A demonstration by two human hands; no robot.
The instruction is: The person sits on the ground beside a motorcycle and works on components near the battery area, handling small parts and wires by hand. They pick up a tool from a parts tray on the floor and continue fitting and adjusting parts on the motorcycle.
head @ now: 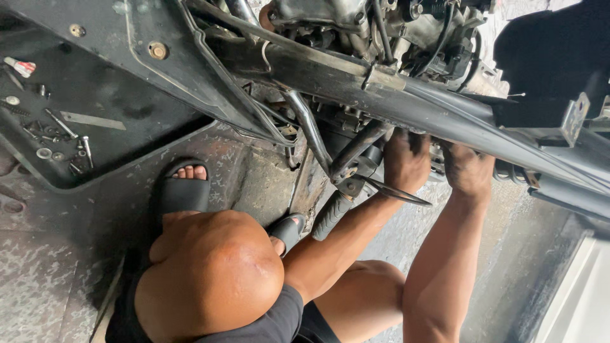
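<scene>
**Both hands reaching up under a stripped motorcycle frame**

Squatting on stained concrete floor (57, 279), bare knees bent, looking down over own legs. Working w/ both hands on underside of a stripped motorcycle, lying tilted across top of view.

Left hand (406, 162): reaching up beneath the dark frame tube (356, 82), fingers curled in a loose fist against the engine underside. Gripping something there, but fingertips tucked out of sight, so can't tell exactly what. Thin bent metal rod (397, 192) sticking out just below the wrist, touching or nearly touching it.

Right hand (469, 168): sitting just beside the left, also raised under the frame tube, fingers bent and pressed upward into the machinery. Whether pinching a part or just bracing: can't tell, fingertips hidden.

Engine block (356, 22) w/ hoses and cables showing above the tube, upper centre. Rubber-covered footpeg (330, 215) hanging down near left forearm. Chrome curved bar (309, 127) running just left of the hands.

Feet wearing black slide sandals: one (183, 190) w/ toes showing at centre left, other (287, 228) peeking out behind the knee.

Upper left: black plastic body panel (121, 146) lying on floor, serving as a tray, holding loose bolts (63, 126), washers (44, 153), a spring (14, 108) and a small red-and-white tube (20, 66). Well apart from both hands.
</scene>
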